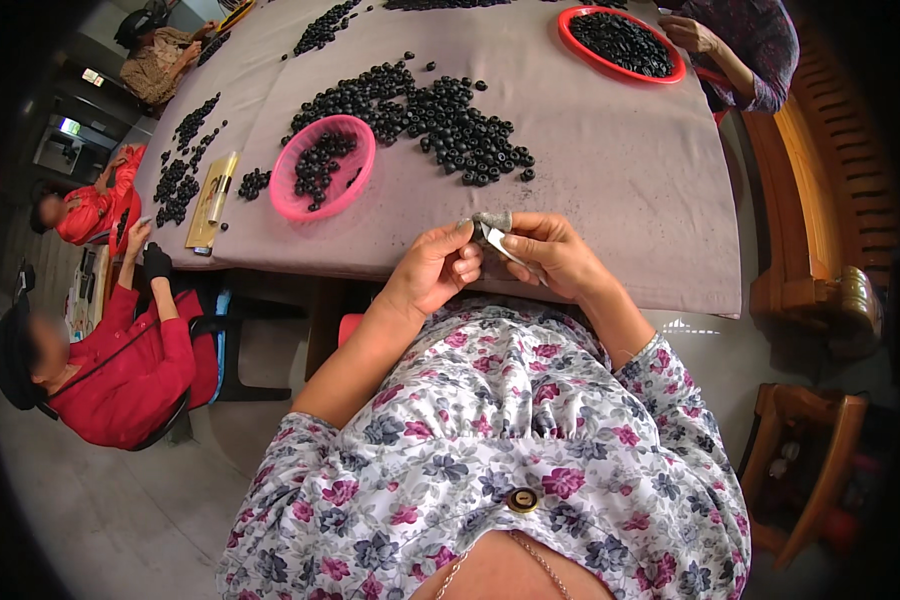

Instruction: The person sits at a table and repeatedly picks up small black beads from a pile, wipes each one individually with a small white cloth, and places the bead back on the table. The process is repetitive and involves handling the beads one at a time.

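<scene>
My left hand (434, 268) and my right hand (558, 257) meet at the near edge of the cloth-covered table. The left thumb and fingers are closed on a small black ring-like part, mostly hidden by the fingertips. In my right hand is a small white-handled tool (497, 239); its dark tip touches the black part, and its exact kind is unclear. A grey finger cot (493, 219) covers my right index fingertip. Beyond my hands lies a big pile of black ring-like parts (460, 130). A pink plastic basket (282, 160) left of the pile holds more of them.
The tablecloth (610, 180) is pale mauve. A red tray (682, 72) of small black pieces stands far right, near another person's hand (692, 36). At left, a person in red (140, 385) works beside a yellow box (208, 205). A wooden bench (810, 200) stands right.
</scene>
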Available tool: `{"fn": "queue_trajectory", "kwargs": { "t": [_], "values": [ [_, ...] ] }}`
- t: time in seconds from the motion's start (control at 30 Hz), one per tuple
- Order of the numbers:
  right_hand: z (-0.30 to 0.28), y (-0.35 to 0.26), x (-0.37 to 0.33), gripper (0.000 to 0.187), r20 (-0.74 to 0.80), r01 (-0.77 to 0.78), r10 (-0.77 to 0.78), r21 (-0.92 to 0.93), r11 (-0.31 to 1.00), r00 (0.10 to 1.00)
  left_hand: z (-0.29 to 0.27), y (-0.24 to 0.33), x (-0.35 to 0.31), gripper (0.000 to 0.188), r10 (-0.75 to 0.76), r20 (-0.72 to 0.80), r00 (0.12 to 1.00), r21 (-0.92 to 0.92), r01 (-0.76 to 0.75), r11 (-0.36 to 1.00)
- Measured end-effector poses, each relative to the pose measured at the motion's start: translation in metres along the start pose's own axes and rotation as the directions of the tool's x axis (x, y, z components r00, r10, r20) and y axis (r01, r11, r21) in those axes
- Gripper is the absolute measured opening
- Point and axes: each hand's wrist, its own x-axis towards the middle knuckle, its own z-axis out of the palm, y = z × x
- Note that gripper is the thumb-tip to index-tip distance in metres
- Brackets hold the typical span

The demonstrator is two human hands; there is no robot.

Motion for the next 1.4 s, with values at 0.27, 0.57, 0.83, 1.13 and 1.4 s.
{"fn": "queue_trajectory", "kwargs": {
  "t": [0.27,0.57,0.83,1.13,1.4],
  "values": [
    [0.0,-0.003,-0.002,0.034,0.101,0.047,-0.039,-0.077,0.996,0.994,0.001,-0.001,0.0,0.019,0.021,-0.018,1.0,0.003,-0.021,1.0],
    [-0.002,-0.002,-0.002,0.033,0.085,0.032,-0.023,-0.106,0.994,0.996,-0.005,-0.003,-0.002,0.02,0.017,0.051,0.999,0.009,-0.017,1.0],
    [-0.003,0.0,0.0,0.024,0.04,-0.003,0.004,-0.02,1.0,0.999,-0.005,0.004,-0.007,0.023,0.007,-0.057,0.998,-0.036,-0.009,0.999],
    [-0.006,0.001,0.0,0.018,0.081,0.025,-0.02,-0.052,0.998,0.997,-0.002,0.102,0.002,0.029,0.393,-0.286,0.874,0.203,-0.345,0.916],
    [-0.002,-0.002,-0.003,0.018,0.078,0.007,-0.003,-0.059,0.998,0.997,-0.019,0.065,0.059,0.019,0.672,0.222,0.706,0.974,-0.129,-0.186]
  ]
}}
